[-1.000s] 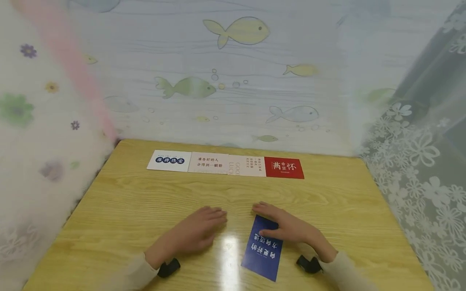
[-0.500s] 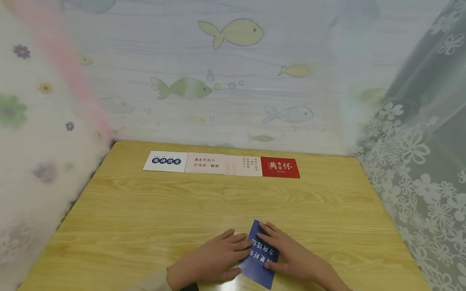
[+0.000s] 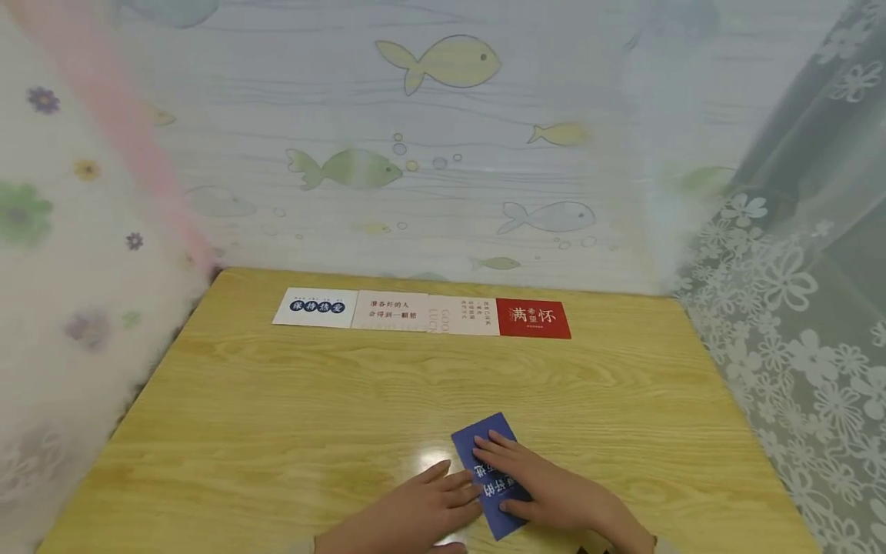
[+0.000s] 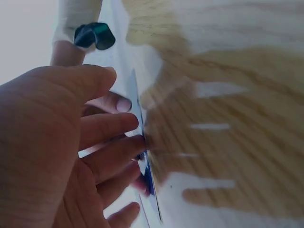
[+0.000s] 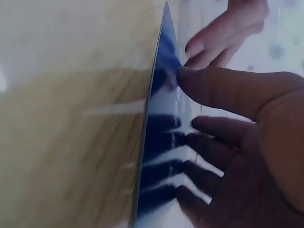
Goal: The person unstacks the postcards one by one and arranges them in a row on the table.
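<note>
A blue card (image 3: 493,498) with white characters lies near the front of the table, its far end leaning left in the head view. My right hand (image 3: 541,486) rests on it with spread, nearly straight fingers; the palm side shows in the right wrist view, with the glossy card (image 5: 161,137) under the fingertips. At the card's left edge is my left hand (image 3: 418,514), its extended fingertips touching that edge. From the left wrist the card (image 4: 151,202) appears almost edge-on, close to those fingertips. Part of the printing is hidden under the right hand.
Along the back of the wooden table (image 3: 311,400) is a row of cards: a white card (image 3: 314,317), a pale pink card (image 3: 391,319), a second pale card (image 3: 477,325) and a red card (image 3: 534,332). A fish-patterned curtain (image 3: 443,185) hangs behind.
My left hand has come from the left to the card's edge. The blue card has turned counterclockwise under my right hand, its far end swinging left. The back row stays put.
</note>
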Tool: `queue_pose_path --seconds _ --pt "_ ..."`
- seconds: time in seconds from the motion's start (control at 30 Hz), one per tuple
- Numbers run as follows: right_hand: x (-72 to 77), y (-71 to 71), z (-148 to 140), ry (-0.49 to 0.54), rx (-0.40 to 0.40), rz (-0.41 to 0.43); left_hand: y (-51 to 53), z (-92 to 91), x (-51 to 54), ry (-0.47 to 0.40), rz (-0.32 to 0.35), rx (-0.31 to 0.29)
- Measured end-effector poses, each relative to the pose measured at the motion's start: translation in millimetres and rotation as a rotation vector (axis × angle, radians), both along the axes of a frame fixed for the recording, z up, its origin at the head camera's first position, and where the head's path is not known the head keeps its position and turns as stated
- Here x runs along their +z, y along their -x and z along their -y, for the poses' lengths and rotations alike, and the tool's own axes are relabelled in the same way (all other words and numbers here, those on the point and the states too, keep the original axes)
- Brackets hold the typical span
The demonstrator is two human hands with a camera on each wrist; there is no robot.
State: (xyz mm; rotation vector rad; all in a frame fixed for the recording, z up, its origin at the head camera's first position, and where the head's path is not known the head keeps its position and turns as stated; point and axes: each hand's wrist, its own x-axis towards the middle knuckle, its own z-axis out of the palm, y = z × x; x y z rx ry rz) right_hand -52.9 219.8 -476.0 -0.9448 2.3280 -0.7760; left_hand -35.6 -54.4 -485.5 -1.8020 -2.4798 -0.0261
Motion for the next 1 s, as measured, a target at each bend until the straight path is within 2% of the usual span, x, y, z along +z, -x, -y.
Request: queue_pose_path --seconds 0.1,0.17,0.3,0.4,0.5,0.63,0.87,0.93,1.0 --pt "2.8 8.8 0.7 0.027 -0.013 -0.001 0.5 -0.5 -2.8 -0.006 -0.024 -0.009" --pt "7.7 10.7 -1.1 0.019 -0.058 -0.003 2.4 1.3 -3.4 -0.009 0.010 0.009" --pt "18.0 1.4 -6.3 -0.073 -0.120 0.041 10.7 4.7 -2.7 -0.006 0.088 0.110" --pt "17.4 -11.5 -7.9 -0.168 -0.090 0.070 18.8 6.3 -3.2 0.015 0.120 0.202" --pt "9.3 -20.6 -8.2 -0.224 -0.001 0.000 23.2 9.5 -4.4 0.028 0.147 0.258" --pt "3.0 -25.4 -6.5 -0.258 0.052 -0.105 18.0 15.0 -4.0 0.044 0.143 0.287" --pt "10.5 -21.1 4.1 -0.333 -0.064 -0.104 -1.1 20.6 5.4 0.071 0.036 0.252" --pt "10.1 -18.8 6.3 -0.348 -0.069 -0.122 -1.2 22.0 6.9 0.064 0.042 0.256" --pt "9.1 -16.6 8.1 -0.361 -0.063 -0.140 2.1 24.5 9.7 0.055 0.088 0.281"
